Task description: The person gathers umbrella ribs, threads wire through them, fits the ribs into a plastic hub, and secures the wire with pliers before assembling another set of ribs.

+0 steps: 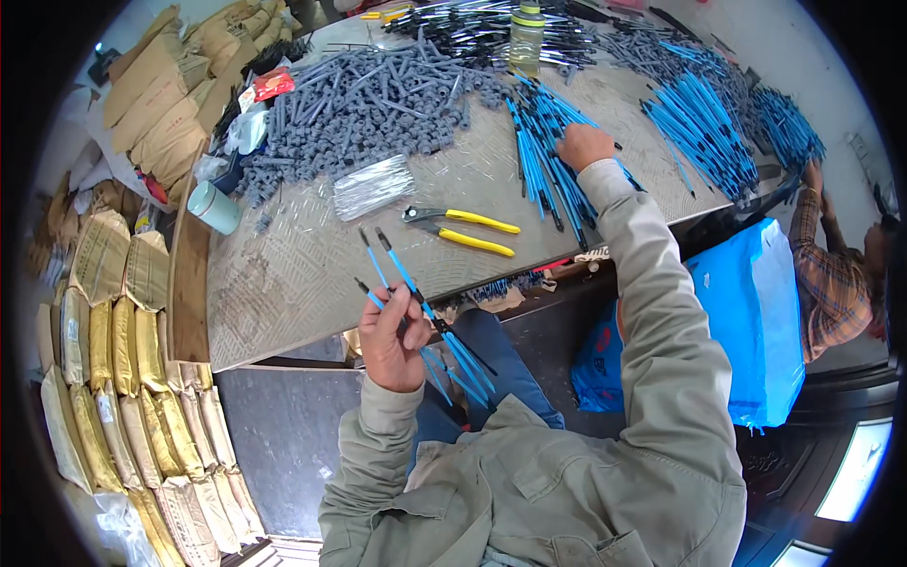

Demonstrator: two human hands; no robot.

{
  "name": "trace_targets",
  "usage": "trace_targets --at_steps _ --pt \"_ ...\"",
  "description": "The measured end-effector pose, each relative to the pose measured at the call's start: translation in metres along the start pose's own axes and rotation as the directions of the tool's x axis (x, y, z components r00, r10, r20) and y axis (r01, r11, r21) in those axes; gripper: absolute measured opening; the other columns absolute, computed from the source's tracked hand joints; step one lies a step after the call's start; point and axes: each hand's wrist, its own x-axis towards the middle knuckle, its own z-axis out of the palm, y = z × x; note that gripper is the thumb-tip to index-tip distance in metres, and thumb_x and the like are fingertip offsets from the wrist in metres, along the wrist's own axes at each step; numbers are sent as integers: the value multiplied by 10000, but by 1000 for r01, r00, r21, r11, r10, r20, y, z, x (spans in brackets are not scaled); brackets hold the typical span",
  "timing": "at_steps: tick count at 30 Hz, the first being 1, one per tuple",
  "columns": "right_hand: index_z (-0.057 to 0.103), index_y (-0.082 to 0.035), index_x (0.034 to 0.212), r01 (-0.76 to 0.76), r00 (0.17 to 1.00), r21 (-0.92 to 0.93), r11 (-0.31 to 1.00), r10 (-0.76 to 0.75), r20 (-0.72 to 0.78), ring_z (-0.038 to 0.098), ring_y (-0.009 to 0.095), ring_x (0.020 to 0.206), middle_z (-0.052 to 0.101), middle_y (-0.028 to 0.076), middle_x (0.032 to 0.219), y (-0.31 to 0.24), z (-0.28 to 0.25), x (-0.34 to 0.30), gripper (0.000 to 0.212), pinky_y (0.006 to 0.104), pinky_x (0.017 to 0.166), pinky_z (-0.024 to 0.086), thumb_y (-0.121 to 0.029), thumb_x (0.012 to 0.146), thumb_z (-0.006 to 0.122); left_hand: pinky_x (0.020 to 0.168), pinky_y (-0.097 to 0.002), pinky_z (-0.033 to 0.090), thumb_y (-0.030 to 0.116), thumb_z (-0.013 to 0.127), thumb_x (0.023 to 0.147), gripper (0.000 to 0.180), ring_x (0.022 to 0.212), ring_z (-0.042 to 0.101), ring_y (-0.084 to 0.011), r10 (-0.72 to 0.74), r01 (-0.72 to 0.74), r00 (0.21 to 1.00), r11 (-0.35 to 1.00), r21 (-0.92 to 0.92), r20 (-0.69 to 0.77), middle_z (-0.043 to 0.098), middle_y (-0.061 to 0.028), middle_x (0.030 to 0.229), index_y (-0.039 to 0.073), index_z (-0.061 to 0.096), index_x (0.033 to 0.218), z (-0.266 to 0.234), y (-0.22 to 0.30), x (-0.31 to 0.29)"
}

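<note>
My left hand [393,338] is closed around several thin blue rods with black ends [465,357], held over my lap at the table's front edge. Their tips fan out above and below the fingers. Reaching forward, my right hand [585,146] rests on a loose pile of the same blue rods [539,165] on the table; its fingers are curled down, and what they grip is hidden. Between the two hands lie yellow-handled pliers [463,230]. Beyond them is a flat bundle of thin silvery strips [374,188].
A big heap of grey plastic parts [359,113] covers the table's back left, near a light cup [214,208]. A bottle [525,40] stands behind the rods. More blue rods [704,132] lie right. A blue bag [746,321] hangs beside another person [836,283]. Sacks [142,397] are stacked left.
</note>
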Motion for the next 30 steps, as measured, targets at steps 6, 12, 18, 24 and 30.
trace_targets --at_steps 6,12,18,24,30 --pt "601 -95 885 -10 951 151 988 56 -304 599 369 650 622 175 716 1 -34 -21 279 463 575 478 -350 850 493 375 -201 267 133 469 918 82 400 349 -70 57 -56 996 998 17 -67 477 -5 624 77 529 911 -20 -4 -15" --pt "567 -72 878 11 883 269 963 117 -455 615 324 605 620 130 652 19 -57 -35 185 405 530 484 -223 893 461 411 -222 321 204 426 941 181 443 419 -103 -67 59 993 995 83 101 544 -47 671 52 514 898 -16 -15 -23" --pt "526 -59 866 166 866 693 701 232 -443 628 209 593 627 92 696 25 -63 -45 208 346 520 472 -235 922 430 613 -277 443 292 407 943 289 682 574 -170 -58 21 988 967 255 141 624 -158 889 26 516 915 -16 -23 -28" --pt "497 -5 859 366 818 806 465 253 -517 566 122 589 577 71 730 -4 -117 -91 247 239 559 454 -203 953 384 767 -318 467 324 377 950 377 844 599 -215 -18 -32 991 930 366 131 611 -200 1016 -15 518 1037 -18 -8 -24" --pt "521 13 835 284 950 913 295 46 -310 492 83 527 538 41 645 -73 -114 -209 226 214 496 397 -143 941 396 778 -318 460 310 377 952 408 843 591 -207 196 -190 981 958 215 -4 614 -192 986 -31 479 1151 5 -1 -2"
